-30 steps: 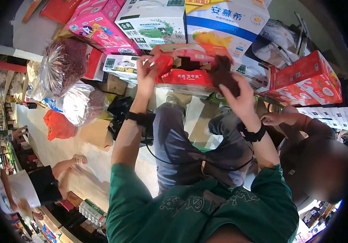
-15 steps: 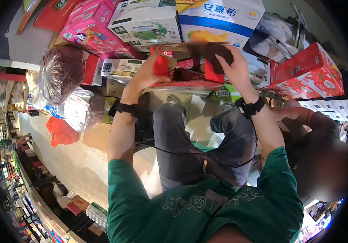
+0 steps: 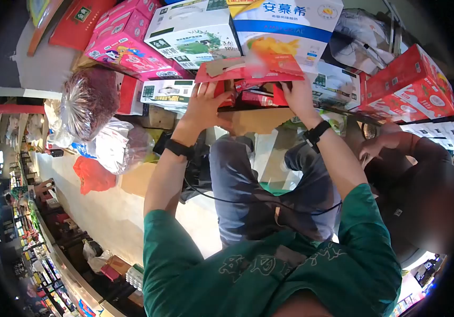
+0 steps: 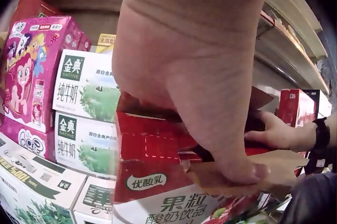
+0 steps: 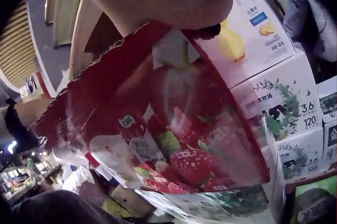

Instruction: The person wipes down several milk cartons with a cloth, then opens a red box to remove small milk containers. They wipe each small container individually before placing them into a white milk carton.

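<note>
A red fruit yogurt drink carton [image 4: 152, 182] stands upright with its top open. In the head view its red back flap [image 3: 280, 66] is raised, and the brown inside of its front flap [image 3: 261, 120] faces up. Red packs [image 3: 256, 98] show inside. My left hand [image 3: 203, 108] rests over the carton's left end with spread fingers, its thumb [image 4: 239, 167] pressing the brown front flap. At the right end, my right hand [image 3: 299, 99] pinches the carton's edge, thumb on the inner side. Strawberry pictures cover the right end panel [image 5: 195, 163], below my right hand in the right wrist view.
White milk cartons [image 3: 192, 39], a pink carton [image 3: 131, 45] and a large white-and-blue carton [image 3: 290, 31] stack behind. Another red carton [image 3: 409, 84] stands right. Bagged goods [image 3: 90, 98] lie left. A person [image 3: 422, 179] sits close at my right.
The front flap has folded outward, showing its brown inside. My right hand has come down from the dark flap to the right edge; my left hand has shifted onto the front corner.
</note>
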